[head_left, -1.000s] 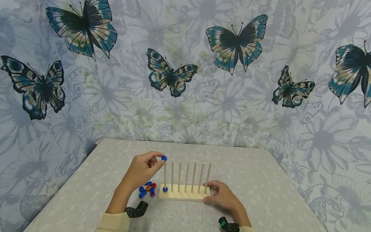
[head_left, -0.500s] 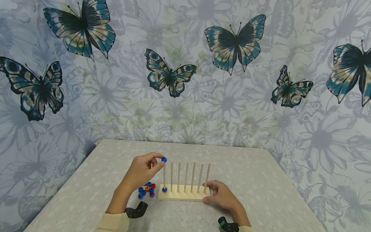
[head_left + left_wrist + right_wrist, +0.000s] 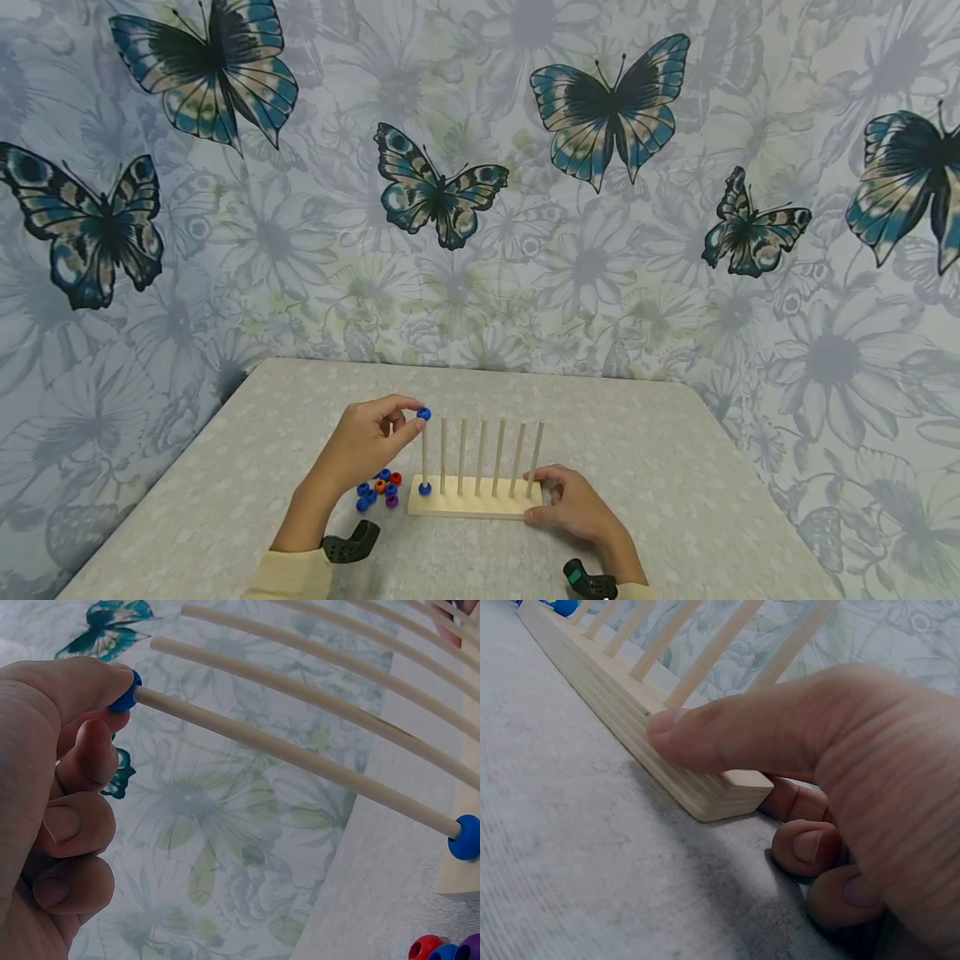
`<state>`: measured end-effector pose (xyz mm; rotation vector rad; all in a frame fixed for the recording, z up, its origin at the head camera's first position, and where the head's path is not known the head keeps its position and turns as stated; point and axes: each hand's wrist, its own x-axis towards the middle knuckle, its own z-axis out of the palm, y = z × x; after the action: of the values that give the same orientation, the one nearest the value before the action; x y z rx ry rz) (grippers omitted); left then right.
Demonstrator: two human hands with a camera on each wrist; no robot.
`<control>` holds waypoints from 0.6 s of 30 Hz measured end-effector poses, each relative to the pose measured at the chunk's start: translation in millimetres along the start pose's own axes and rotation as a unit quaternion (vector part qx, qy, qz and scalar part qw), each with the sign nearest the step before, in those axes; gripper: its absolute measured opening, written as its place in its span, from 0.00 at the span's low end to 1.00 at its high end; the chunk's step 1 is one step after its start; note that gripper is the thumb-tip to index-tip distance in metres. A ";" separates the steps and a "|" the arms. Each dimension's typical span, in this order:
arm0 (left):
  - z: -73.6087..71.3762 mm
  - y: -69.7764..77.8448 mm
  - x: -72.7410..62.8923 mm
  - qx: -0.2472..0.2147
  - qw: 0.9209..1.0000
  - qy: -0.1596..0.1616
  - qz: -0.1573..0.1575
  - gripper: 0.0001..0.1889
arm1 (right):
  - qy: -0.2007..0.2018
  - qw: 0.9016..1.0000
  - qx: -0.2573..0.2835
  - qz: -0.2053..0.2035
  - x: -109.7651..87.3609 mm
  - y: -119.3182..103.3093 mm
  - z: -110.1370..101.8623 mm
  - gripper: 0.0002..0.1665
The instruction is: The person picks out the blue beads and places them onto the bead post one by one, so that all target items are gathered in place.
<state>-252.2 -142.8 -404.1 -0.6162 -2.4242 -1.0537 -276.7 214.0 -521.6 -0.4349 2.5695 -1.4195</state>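
Observation:
A wooden base (image 3: 472, 506) with a row of several thin upright pegs (image 3: 481, 458) stands on the table. My left hand (image 3: 367, 437) pinches a blue bead (image 3: 423, 413) between thumb and forefinger, right at the top of the leftmost peg. In the left wrist view the peg's tip (image 3: 142, 694) meets that held bead (image 3: 122, 696). Another blue bead (image 3: 425, 489) sits at the foot of the same peg. My right hand (image 3: 572, 506) grips the right end of the base, its thumb along the front edge (image 3: 682, 739) and other fingers behind.
Loose beads lie on the table left of the base: several blue ones (image 3: 363, 505), an orange one (image 3: 379, 487), a red one (image 3: 396, 478) and a purple one (image 3: 392, 501). A patterned cloth (image 3: 615, 417) covers the table. A butterfly-print wall (image 3: 480, 308) rises behind.
The left hand with the blue bead has come down very slightly onto the leftmost peg's top. The right hand keeps its grip on the base; the view has shifted a little.

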 end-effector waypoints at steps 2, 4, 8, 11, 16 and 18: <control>-0.1 0.1 0.1 -0.001 1.000 -0.001 -0.001 0.11 | 0.000 1.000 0.002 0.000 0.3 0.2 -0.1 0.33; -0.3 0.2 -0.2 -0.003 1.000 -0.003 -0.004 0.11 | -0.001 1.000 0.003 0.001 0.5 0.3 0.0 0.33; -0.7 0.8 -0.4 -0.006 1.000 -0.006 -0.008 0.11 | -0.002 1.000 0.004 0.003 0.8 1.3 0.3 0.34; -0.4 1.3 0.3 -0.007 1.000 -0.010 -0.009 0.11 | -0.001 1.000 0.002 0.003 1.2 1.9 0.4 0.33; 1.1 -0.2 0.7 -0.002 1.000 -0.015 -0.009 0.12 | 0.001 1.000 0.001 -0.001 1.8 2.1 0.7 0.33; 1.6 -1.4 0.5 0.001 1.000 -0.015 -0.010 0.12 | 0.001 1.000 0.002 -0.001 1.9 2.0 0.8 0.33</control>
<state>-253.6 -142.4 -405.6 -0.6135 -2.4607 -1.0579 -278.5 213.7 -523.7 -0.4374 2.5688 -1.4252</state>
